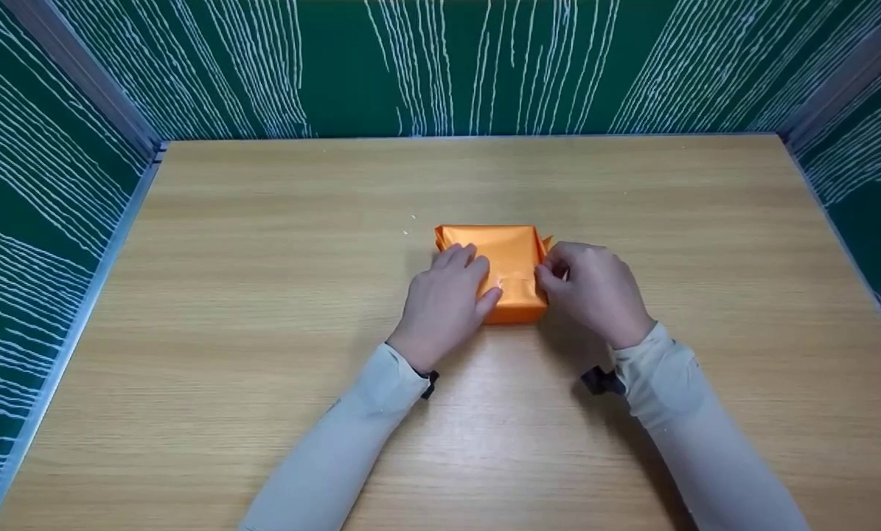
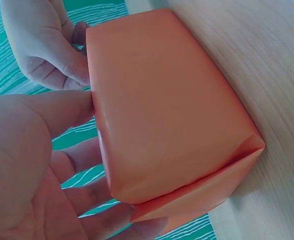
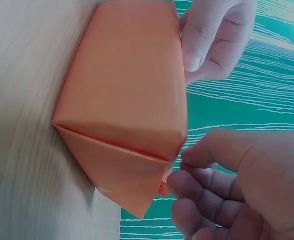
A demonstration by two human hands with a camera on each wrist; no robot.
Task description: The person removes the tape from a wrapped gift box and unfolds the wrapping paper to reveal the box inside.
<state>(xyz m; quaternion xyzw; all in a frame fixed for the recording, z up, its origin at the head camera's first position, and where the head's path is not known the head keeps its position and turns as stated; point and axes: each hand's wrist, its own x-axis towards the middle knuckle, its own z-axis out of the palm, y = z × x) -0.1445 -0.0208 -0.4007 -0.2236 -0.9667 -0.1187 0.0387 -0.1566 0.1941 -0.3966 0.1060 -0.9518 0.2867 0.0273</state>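
A box-shaped package wrapped in orange paper (image 1: pixel 514 254) lies on the table, its top seam crossing near the front edge. My left hand (image 1: pixel 444 306) rests over its left side with spread, fairly straight fingers; the left wrist view shows the thumb and fingers along the package's upper face. At the right end, my right hand (image 1: pixel 595 284) has bent fingers, with thumb and index fingertip pinching at the edge of the paper. A pointed, folded paper flap (image 3: pixel 119 175) sticks out from that end. The left end has a folded flap (image 2: pixel 202 190) too, standing slightly away from the package.
The light wood table (image 1: pixel 263 295) extends around the package. Tiny white scraps (image 1: pixel 409 224) lie behind it to the left. Green panels with white streaks (image 1: pixel 352 74) border the table at the back and both sides.
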